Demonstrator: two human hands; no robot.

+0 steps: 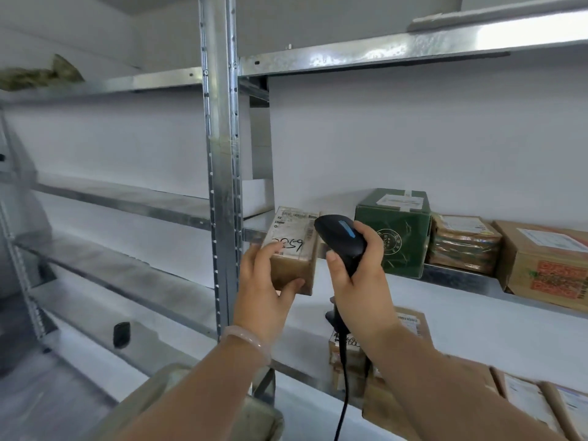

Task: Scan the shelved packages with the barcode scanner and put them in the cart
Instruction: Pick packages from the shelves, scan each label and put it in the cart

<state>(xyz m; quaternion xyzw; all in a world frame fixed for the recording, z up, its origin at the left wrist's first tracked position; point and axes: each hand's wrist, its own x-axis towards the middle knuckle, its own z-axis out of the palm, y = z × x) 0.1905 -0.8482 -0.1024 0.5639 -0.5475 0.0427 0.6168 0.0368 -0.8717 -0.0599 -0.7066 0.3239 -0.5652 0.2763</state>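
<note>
So it's a galvanized metal shelf rack point(375, 57) against a plain white wall point(413, 138). Far left, on an upper shelf, there's a crumpled greenish bundle point(41, 74). Lower down, a small black thing point(121, 334) sits on the left bay's shelf; it's too blurry to say what it is. Near the bottom edge there's a beige rounded rim point(178, 380), and I can't tell whether it's the cart.

The upright post point(221, 186) splits the two bays. Just right of it, the left hand point(267, 291), with a pale bracelet point(246, 340) on its wrist, grips a small brown box point(294, 256). The box is held in front of the middle shelf's front edge, label up, with handwritten numbers on it. The right hand point(358, 281) is wrapped around the handle of a black scanner point(342, 238). The scanner's head is at the box's top right corner, and its cable point(345, 396) hangs straight down.

Further right on that shelf are a green box point(394, 237), then a stack of taped brown parcels point(464, 245), then a cardboard box with red print point(549, 268) hanging over the edge. More parcels point(528, 402) sit on the shelf below.

There's a tall gap of wall above the boxes, up to the next shelf.
</note>
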